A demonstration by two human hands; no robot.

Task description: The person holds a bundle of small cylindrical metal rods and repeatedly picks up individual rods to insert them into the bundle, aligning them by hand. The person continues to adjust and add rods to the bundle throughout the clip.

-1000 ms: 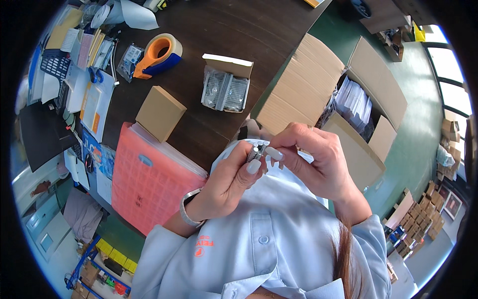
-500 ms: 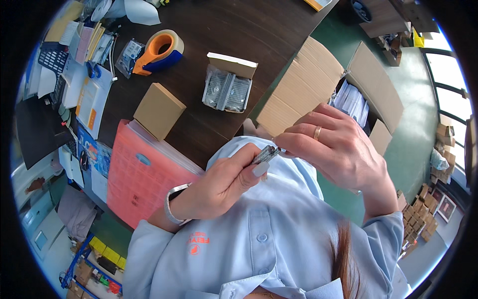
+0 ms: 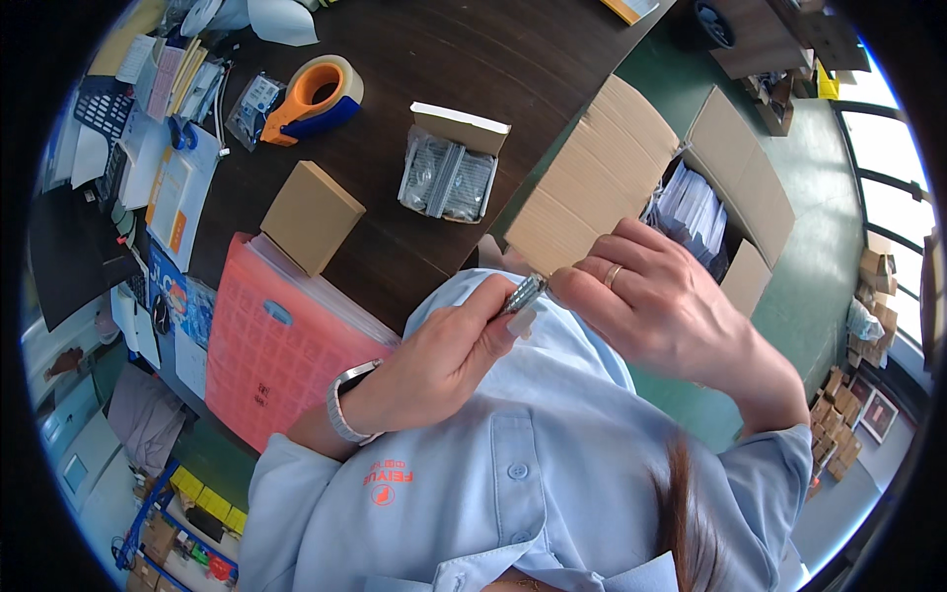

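My left hand [image 3: 444, 345] is closed around a small bundle of silvery-grey metal-looking pieces [image 3: 523, 294], held between thumb and fingers in front of my shirt. The pieces' exact kind is too small to make out. At the bundle's upper end, the fingertips of my right hand [image 3: 656, 301] are pinched together; what sits between them is hidden. On the dark table ahead stands an open small white box [image 3: 449, 178], its lid flap raised. Clear packets of similar grey pieces fill it.
A closed brown carton [image 3: 313, 217] stands beside a pink plastic file basket [image 3: 286, 345] on the left. Farther back lies an orange-and-blue tape dispenser [image 3: 314, 99]. To the right, a large open cardboard box [image 3: 592, 163] holds white papers. Stationery and papers crowd the far left.
My right hand has shifted slightly down and its fingers have curled in closer at the bundle's end. The bundle in my left hand has turned and moved a little left.
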